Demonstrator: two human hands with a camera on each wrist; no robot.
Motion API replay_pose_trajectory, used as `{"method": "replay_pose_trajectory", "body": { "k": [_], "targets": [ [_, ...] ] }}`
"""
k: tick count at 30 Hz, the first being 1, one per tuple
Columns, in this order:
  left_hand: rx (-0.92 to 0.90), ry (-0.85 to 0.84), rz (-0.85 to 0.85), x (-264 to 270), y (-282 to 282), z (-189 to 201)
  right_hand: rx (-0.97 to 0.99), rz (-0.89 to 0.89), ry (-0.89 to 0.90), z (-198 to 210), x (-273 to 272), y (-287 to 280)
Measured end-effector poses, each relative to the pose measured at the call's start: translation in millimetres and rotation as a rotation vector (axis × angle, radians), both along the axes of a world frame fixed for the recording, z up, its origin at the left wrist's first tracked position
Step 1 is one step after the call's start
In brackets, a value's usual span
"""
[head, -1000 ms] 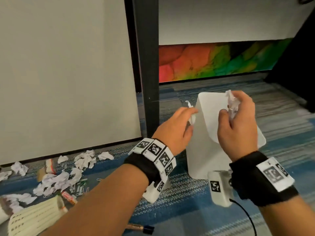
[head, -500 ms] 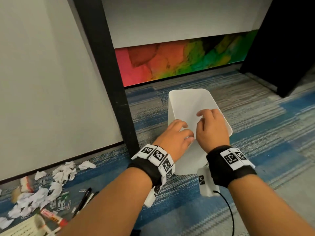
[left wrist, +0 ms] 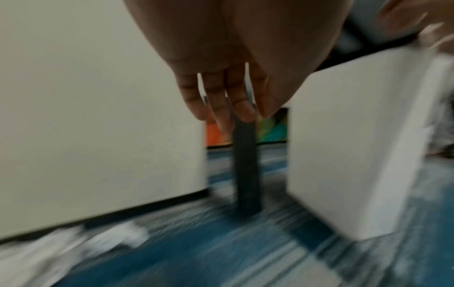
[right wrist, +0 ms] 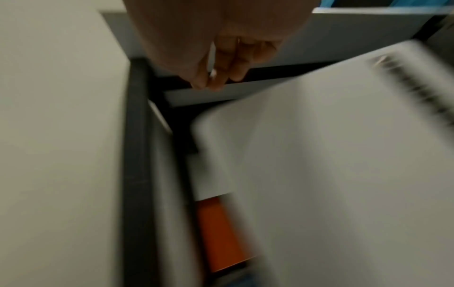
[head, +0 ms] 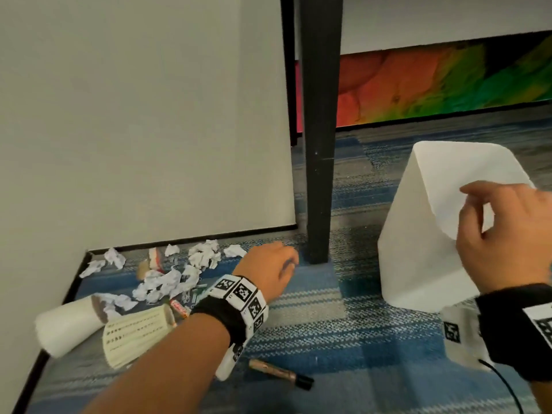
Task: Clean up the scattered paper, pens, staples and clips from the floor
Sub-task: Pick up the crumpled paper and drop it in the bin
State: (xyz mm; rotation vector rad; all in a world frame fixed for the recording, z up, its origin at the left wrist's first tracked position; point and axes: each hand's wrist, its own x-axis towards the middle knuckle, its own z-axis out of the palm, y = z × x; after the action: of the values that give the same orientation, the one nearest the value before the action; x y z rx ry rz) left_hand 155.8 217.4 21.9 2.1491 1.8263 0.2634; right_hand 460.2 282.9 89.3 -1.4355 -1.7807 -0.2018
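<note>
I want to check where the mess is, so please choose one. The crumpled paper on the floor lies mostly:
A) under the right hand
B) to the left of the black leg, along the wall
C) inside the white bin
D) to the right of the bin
B: in the head view the crumpled paper lies on the carpet beside the wall, left of the black leg, while the bin stands to the right of that leg.
</note>
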Motion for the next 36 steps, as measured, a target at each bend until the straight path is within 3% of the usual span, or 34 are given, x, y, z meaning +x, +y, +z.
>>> {"method": "replay_pose_trajectory", "body": {
  "k": [2,6,9,12,16,20,26,29,33,36],
  "targets": [
    [-0.114,0.061,0.126,-37.8,-19.7,-18.0,-0.02,0.193,0.003,-7.0,-42.8,-19.9],
    [-0.312,0.189,0.334,-93.2,-57.9,-51.6,-0.433,0.569,-0.184,-78.4,-136.7,-43.8],
    [-0.394,0.225,0.41,-122.3,-71.9,-68.3,-0.761,0.652,-0.481,-135.5,-188.9,-37.4],
    [-0.428,0.213,0.487,-150.7,-74.6,-85.9,-0.958,0.709,-0.658,-172.5,-239.2,-22.7],
    [-0.432,0.207,0.554,-180.2,-71.8,-111.6,-1.035,0.718,-0.849,-203.4,-304.8,7.2],
    [-0.436,0.179,0.614,-195.8,-63.6,-137.6,-0.989,0.718,-0.84,-221.6,-356.9,37.4],
    [-0.555,0.156,0.572,-202.7,-50.8,-170.0,-1.036,0.769,-0.995,-252.0,-380.2,59.9],
    [-0.559,0.141,0.589,-201.9,-46.0,-172.3,-0.992,0.76,-0.846,-256.2,-375.7,56.2],
    [-0.325,0.027,0.643,-197.9,-44.8,-156.7,-0.903,0.763,-0.456,-249.0,-355.3,42.3],
    [-0.196,-0.05,0.61,-183.3,-43.6,-138.5,-0.849,0.772,-0.287,-232.3,-328.5,24.3]
  ]
}}
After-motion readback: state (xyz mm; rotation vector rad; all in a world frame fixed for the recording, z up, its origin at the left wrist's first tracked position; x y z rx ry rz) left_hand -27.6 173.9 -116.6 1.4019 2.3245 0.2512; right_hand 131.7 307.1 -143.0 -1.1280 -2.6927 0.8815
